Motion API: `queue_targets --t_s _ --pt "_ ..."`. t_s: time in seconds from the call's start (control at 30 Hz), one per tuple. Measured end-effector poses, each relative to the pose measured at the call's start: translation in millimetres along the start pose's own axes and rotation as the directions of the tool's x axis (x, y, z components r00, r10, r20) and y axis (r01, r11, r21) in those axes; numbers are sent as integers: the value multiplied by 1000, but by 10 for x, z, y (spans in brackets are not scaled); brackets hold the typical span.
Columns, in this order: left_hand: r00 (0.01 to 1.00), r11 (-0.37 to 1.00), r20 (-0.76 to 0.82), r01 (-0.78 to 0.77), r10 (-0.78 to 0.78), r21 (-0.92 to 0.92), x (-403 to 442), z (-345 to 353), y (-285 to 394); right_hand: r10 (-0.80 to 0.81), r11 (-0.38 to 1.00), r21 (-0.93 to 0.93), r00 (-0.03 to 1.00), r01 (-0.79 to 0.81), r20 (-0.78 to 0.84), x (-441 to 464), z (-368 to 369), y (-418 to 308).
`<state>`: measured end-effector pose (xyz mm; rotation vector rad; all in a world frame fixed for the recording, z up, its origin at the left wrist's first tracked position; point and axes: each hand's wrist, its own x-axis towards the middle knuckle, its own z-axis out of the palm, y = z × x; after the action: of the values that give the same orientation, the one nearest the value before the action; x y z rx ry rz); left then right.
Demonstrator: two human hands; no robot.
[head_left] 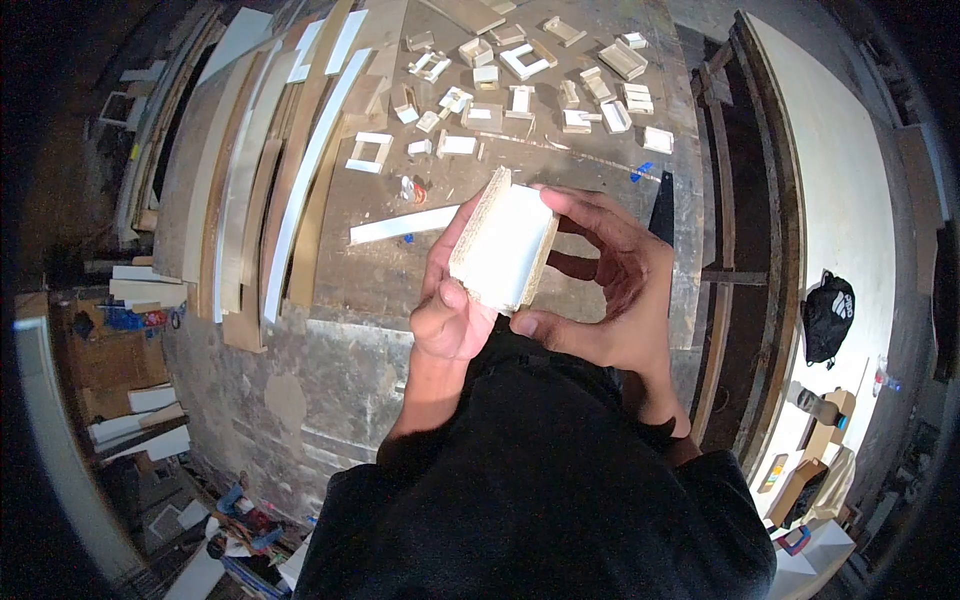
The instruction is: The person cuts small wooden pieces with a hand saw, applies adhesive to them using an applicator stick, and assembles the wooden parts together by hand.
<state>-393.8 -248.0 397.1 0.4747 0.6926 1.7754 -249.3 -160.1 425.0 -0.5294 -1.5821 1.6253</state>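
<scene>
Both hands hold a small white piece with raised, rough chipboard edges (507,243) above the near part of the table. My left hand (450,317) supports it from the left and below, its fingers wrapped round the side and the thumb at the lower edge. On the other side, my right hand (617,275) is curved, with fingertips against the upper right edge and thumb near the bottom corner. A white strip (405,225) lies on the table behind my left hand.
Many small wooden assemblies, among them a white square frame (369,152), are spread over the far table (330,215). Long boards (305,190) lie at left. A black bag (828,318) rests on a white board at right. A person (238,530) is at lower left.
</scene>
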Motion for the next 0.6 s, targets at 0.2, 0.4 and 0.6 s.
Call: queue_targets --t_s 0.2,0.4,0.6 --pt "1000 1000 -3 4 -5 -6 -14 -2 31 7 1000 -7 1000 -7 3 -9 24 -21" --pt "999 1000 -34 14 -14 8 -54 -55 76 43 999 -1 999 -43 17 -1 81 3" --pt "997 999 -71 42 -40 15 -67 -129 133 84 996 4 996 -84 39 54 155 24"
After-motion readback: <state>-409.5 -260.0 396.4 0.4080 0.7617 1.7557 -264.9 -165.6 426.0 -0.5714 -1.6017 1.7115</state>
